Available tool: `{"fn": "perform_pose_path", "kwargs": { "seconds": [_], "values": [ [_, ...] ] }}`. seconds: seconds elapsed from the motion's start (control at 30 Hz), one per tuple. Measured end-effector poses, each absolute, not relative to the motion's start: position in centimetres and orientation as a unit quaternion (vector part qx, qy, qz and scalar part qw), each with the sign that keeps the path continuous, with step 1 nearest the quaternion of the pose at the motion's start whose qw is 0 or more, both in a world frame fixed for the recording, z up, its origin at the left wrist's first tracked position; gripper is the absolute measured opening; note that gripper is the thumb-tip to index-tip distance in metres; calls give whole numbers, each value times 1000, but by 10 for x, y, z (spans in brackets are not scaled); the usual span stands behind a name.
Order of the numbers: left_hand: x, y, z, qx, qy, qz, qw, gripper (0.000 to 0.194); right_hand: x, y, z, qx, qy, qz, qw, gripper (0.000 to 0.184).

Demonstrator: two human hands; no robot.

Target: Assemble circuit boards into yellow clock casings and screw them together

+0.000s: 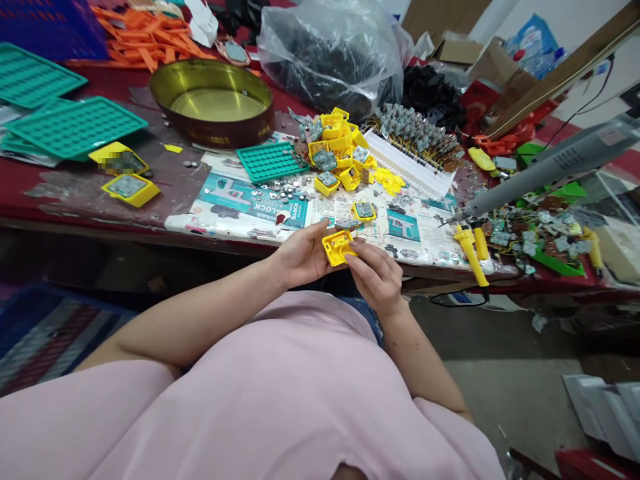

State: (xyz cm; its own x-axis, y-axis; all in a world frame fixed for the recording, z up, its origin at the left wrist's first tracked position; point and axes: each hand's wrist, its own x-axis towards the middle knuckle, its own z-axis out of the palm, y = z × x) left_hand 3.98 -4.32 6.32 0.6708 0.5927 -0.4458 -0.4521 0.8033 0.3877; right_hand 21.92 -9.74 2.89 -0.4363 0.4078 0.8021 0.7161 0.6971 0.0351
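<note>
Between my two hands, just in front of the table edge, is a small yellow plastic case [337,249], its hollow inside facing up. My left hand [306,255] holds it from the left, thumb raised beside it. The fingers of my right hand [376,270] pinch its right side; whether a small part sits under them I cannot make out. Just beyond lies another yellow case [364,211] with a grey part in it. Farther back is a heap of yellow cases [340,143], several fitted with grey parts.
A teal tray [273,162] and scattered silver button cells [285,193] lie left of the heap. An oval tin [213,130] stands behind. To the right are a white rack [407,163], a grey electric screwdriver [545,170] pointing down-left, and a yellow-handled tool [471,257] at the edge.
</note>
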Motion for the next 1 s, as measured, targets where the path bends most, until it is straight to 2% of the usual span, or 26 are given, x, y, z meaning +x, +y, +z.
{"fn": "perform_pose_path", "kwargs": {
  "seconds": [0.23, 0.43, 0.7, 0.8, 0.93, 1.0],
  "values": [
    [36, -34, 64, 142, 321, 339, 873, 27, 223, -92, 21, -324, -831, -135, 432, 44],
    [33, -24, 64, 149, 345, 406, 833, 11, 227, -87, 19, -344, -833, -113, 419, 38],
    [28, -13, 61, 165, 388, 413, 807, 9, 231, -72, 8, -418, -814, -107, 388, 30],
    [29, -10, 58, 171, 411, 420, 791, 5, 231, -71, 3, -470, -806, -64, 355, 35],
    [31, -9, 53, 192, 408, 428, 783, 4, 225, -74, 5, -487, -788, -27, 377, 37],
    [32, -10, 51, 208, 403, 428, 782, 8, 220, -72, 9, -490, -791, -19, 367, 43]
  ]
}}
